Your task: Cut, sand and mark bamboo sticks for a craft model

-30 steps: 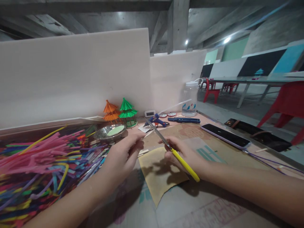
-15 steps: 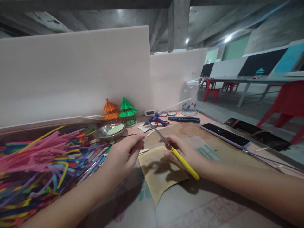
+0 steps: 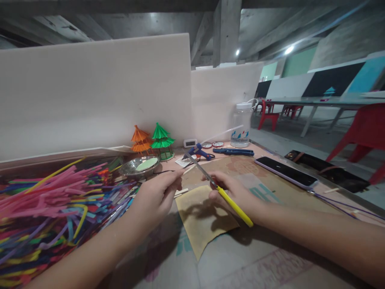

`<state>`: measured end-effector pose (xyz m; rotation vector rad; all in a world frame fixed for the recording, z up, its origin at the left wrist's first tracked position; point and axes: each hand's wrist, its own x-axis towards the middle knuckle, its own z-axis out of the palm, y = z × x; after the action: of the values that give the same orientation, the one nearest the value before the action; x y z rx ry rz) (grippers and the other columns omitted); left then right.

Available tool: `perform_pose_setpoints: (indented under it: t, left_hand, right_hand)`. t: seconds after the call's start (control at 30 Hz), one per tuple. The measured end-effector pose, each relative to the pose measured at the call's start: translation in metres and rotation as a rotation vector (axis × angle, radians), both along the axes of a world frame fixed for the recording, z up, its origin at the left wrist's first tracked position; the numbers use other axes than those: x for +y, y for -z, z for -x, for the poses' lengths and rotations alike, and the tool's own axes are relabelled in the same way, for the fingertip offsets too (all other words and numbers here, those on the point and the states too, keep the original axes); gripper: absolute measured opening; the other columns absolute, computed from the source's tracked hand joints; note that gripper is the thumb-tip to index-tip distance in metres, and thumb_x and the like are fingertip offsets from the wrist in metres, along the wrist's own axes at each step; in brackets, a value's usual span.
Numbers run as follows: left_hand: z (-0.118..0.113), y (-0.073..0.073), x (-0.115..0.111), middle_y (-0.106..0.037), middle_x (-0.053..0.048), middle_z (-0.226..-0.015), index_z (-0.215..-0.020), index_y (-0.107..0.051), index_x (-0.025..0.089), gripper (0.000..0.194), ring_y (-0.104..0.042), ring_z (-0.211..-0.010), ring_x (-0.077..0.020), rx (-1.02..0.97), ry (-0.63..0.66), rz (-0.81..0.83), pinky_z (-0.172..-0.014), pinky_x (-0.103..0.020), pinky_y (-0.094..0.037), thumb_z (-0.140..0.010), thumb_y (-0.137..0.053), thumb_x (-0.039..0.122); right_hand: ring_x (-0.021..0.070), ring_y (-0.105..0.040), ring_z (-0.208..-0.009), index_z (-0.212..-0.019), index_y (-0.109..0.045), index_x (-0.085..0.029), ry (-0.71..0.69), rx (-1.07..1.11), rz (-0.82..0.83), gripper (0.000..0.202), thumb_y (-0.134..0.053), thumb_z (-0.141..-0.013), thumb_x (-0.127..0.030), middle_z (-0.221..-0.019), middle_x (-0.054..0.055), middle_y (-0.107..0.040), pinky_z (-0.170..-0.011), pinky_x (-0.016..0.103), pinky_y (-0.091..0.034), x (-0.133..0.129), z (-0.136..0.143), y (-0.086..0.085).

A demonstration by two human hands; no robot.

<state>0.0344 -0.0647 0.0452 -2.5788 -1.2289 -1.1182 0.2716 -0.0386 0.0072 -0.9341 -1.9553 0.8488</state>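
Note:
My right hand [image 3: 230, 190] grips a pair of scissors [image 3: 231, 204] with yellow handles, the metal blades pointing up and away to the left. My left hand [image 3: 159, 194] is pinched around a thin pale wooden stick [image 3: 189, 169], whose free end reaches toward the blades; whether it lies between them I cannot tell. Beneath both hands, a piece of tan sandpaper-like sheet [image 3: 198, 216] with one uneven edge lies on the cardboard-covered table. A few short pale sticks [image 3: 181, 192] rest at its upper left edge.
Colourful pipe cleaners and strips [image 3: 54, 200] fill the left side. Behind stand a metal bowl [image 3: 128, 169], orange [image 3: 140, 138] and green [image 3: 162, 138] pagoda models, a blue glue gun [image 3: 198, 151], a blue utility knife [image 3: 233, 151] and a clear bottle [image 3: 240, 124]. A phone [image 3: 285, 171] lies right.
Almost nothing differs. Both hands keep their hold on the stick and the scissors, and the view has shifted very slightly.

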Motion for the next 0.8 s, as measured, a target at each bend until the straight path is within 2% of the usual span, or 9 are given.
perform_pose_setpoints:
  t: [0.27, 0.63, 0.8]
  left_hand:
    - [0.0001, 0.0005, -0.0007, -0.068, -0.002, -0.074, -0.096, -0.068, 0.016, 0.024, -0.062, -0.064, -0.0133, 0.021, -0.009, -0.042, -0.064, -0.022, -0.050, -0.095, -0.044, 0.015]
    - [-0.0023, 0.0021, -0.0018, -0.071, -0.004, -0.079, -0.105, -0.071, 0.017, 0.028, -0.065, -0.069, -0.0152, 0.007, -0.002, -0.032, -0.069, -0.024, -0.054, -0.095, -0.044, 0.016]
    - [-0.0027, 0.0033, -0.0020, -0.072, -0.005, -0.081, -0.109, -0.070, 0.016, 0.029, -0.066, -0.070, -0.0152, 0.003, 0.004, -0.032, -0.069, -0.024, -0.053, -0.096, -0.044, 0.017]
  right_hand:
    - [0.0150, -0.047, -0.067, -0.115, -0.058, -0.018, -0.038, -0.039, -0.035, 0.046, -0.062, -0.084, -0.052, -0.078, 0.000, -0.053, -0.060, 0.029, -0.042, -0.0031, -0.0013, -0.0045]
    - [0.0183, -0.055, -0.071, -0.105, -0.063, -0.020, 0.029, -0.059, -0.026, 0.037, -0.067, -0.083, -0.049, -0.083, 0.003, -0.062, -0.064, 0.034, -0.046, -0.0011, -0.0009, -0.0007]
    - [0.0175, -0.054, -0.069, -0.105, -0.065, -0.020, 0.060, -0.066, -0.053, 0.037, -0.067, -0.082, -0.049, -0.079, 0.002, -0.060, -0.063, 0.032, -0.046, -0.0026, -0.0014, -0.0023]
